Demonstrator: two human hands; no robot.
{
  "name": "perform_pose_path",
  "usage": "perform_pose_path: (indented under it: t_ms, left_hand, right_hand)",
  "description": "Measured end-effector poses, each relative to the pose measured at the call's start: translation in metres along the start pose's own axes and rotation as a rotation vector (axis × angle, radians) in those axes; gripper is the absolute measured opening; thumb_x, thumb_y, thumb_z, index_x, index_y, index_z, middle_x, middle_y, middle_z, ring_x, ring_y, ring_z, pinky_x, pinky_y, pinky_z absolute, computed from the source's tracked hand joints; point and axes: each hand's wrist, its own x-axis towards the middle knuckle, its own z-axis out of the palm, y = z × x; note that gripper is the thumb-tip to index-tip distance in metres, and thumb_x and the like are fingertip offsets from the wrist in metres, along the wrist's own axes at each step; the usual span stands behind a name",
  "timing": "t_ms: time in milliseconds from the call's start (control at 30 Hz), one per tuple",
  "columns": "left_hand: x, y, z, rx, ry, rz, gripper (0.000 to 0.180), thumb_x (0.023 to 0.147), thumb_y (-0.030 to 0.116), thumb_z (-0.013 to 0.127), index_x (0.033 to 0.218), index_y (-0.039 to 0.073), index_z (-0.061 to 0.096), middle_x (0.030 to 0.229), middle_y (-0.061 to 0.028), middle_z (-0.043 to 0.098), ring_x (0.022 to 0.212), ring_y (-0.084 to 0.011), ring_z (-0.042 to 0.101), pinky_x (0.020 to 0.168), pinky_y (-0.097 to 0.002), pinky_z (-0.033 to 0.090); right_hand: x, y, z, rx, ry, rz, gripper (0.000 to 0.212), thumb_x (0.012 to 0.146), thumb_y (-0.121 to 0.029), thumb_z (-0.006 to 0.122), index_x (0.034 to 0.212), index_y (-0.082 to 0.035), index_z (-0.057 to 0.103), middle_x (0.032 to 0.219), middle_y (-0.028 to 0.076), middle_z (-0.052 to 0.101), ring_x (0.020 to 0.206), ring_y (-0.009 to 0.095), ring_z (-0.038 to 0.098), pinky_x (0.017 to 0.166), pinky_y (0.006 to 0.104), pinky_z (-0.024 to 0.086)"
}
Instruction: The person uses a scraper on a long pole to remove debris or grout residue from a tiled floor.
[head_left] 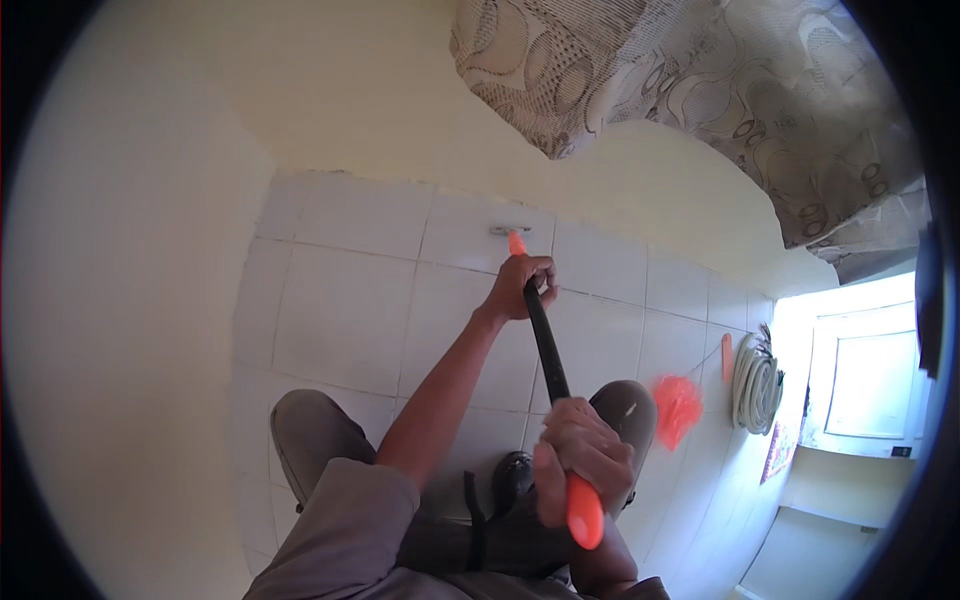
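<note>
Both my hands hold a long-handled tool (546, 345) with a black shaft and orange ends. A small grey metal piece (508, 231) sits at its far orange end, over the pale tiles; I cannot tell the tool's exact kind. Close to that end, my left hand (517, 287) is closed round the shaft, thumb and fingers curled. My right hand (585, 450), slightly blurred, wraps the near end, and a rounded orange tip pokes out below its fist. The tool slants from far centre toward my right knee (630, 405).
Pale tiles (345, 300) meet a cream wall (360, 110). A patterned curtain (650, 70) hangs at the far right. To the right are a red plastic bag (677, 408), an orange strip (726, 358) and a coiled pale cable (757, 385). Beyond stands a white panelled door (870, 385).
</note>
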Motion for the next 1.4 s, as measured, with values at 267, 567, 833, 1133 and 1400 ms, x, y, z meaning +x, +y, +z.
perform_pose_path:
  t_ms: [267, 567, 833, 1133, 1400]
  left_hand:
    - [-0.057, 0.029, 0.050, 0.045, 0.178, 0.012, 0.015, 0.070, 0.013, 0.069, 0.069, 0.008, 0.056, 0.050, -0.0049, 0.046, 0.046, -0.0220, 0.047, 0.052, -0.0345, 0.038]
    - [-0.050, 0.015, 0.039, 0.147, 0.250, 0.127, 0.016, 0.072, 0.011, 0.069, 0.068, 0.008, 0.054, 0.051, -0.0045, 0.045, 0.049, -0.0217, 0.047, 0.052, -0.0339, 0.039]
    - [-0.052, 0.006, 0.018, 0.150, 0.227, 0.046, 0.019, 0.071, 0.010, 0.071, 0.067, 0.008, 0.053, 0.048, -0.0029, 0.040, 0.044, -0.0165, 0.040, 0.049, -0.0318, 0.034]
    - [-0.078, 0.022, 0.064, 0.099, 0.094, 0.104, 0.017, 0.070, 0.008, 0.070, 0.064, 0.010, 0.055, 0.049, 0.0005, 0.040, 0.048, -0.0138, 0.040, 0.049, -0.0306, 0.032]
    - [-0.041, 0.003, 0.053, 0.010, 0.006, 0.099, 0.019, 0.071, 0.007, 0.070, 0.062, 0.008, 0.054, 0.047, -0.0003, 0.041, 0.043, -0.0098, 0.034, 0.045, -0.0267, 0.026]
  right_hand:
    - [-0.063, -0.040, -0.053, -0.002, -0.012, 0.265, 0.031, 0.083, -0.016, 0.071, 0.060, -0.002, 0.057, 0.061, 0.011, 0.064, 0.061, 0.026, 0.066, 0.076, 0.0442, 0.054]
    - [-0.068, -0.021, -0.043, -0.087, 0.041, 0.242, 0.023, 0.089, -0.009, 0.058, 0.071, 0.004, 0.061, 0.072, 0.014, 0.067, 0.082, 0.034, 0.071, 0.098, 0.0569, 0.049]
    - [-0.066, -0.013, -0.035, -0.040, -0.060, 0.173, 0.018, 0.085, -0.005, 0.055, 0.070, 0.004, 0.060, 0.069, 0.014, 0.064, 0.077, 0.032, 0.069, 0.097, 0.0563, 0.049]
    - [-0.107, -0.041, -0.042, -0.102, 0.056, 0.227, 0.015, 0.085, -0.002, 0.060, 0.070, 0.002, 0.057, 0.068, 0.013, 0.064, 0.073, 0.029, 0.069, 0.093, 0.0517, 0.053]
    - [-0.076, -0.014, -0.028, -0.152, 0.069, 0.177, 0.012, 0.082, 0.001, 0.058, 0.071, 0.001, 0.058, 0.069, 0.013, 0.064, 0.073, 0.030, 0.070, 0.094, 0.0523, 0.054]
